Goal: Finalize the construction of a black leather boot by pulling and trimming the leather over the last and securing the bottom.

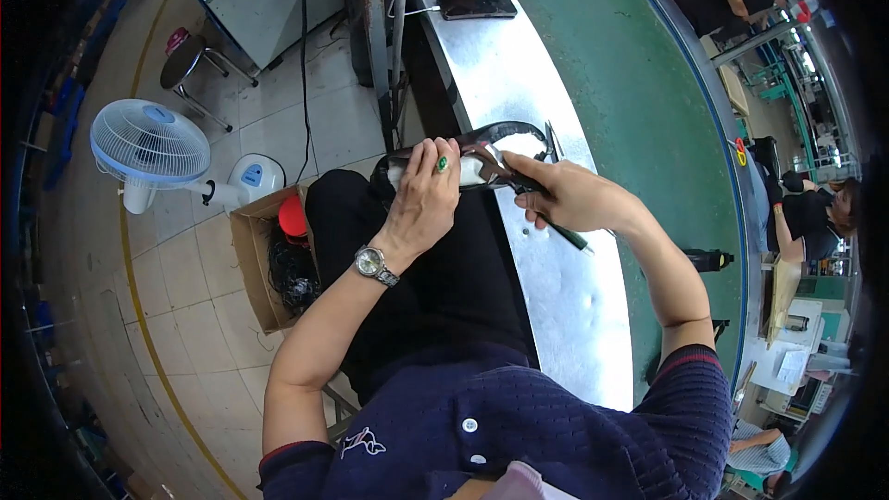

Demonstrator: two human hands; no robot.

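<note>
What looks like a glossy black shoe with a pale underside lies across my lap and the bench's near edge. My left hand is closed over its left part, fingers wrapped on top; a green-stoned ring and a wristwatch show on that arm. My right hand grips a pincer-like tool, its metal head against the shoe's pale surface. Below that hand a dark green stick-like handle points down to the right; whether it is held cannot be told. A thin pointed tool shows beside the shoe's right end.
On the metal bench a phone lies charging. A green conveyor surface runs along its right. To the left are a fan, a round stool and a cardboard box with a red container. Other people sit at far right.
</note>
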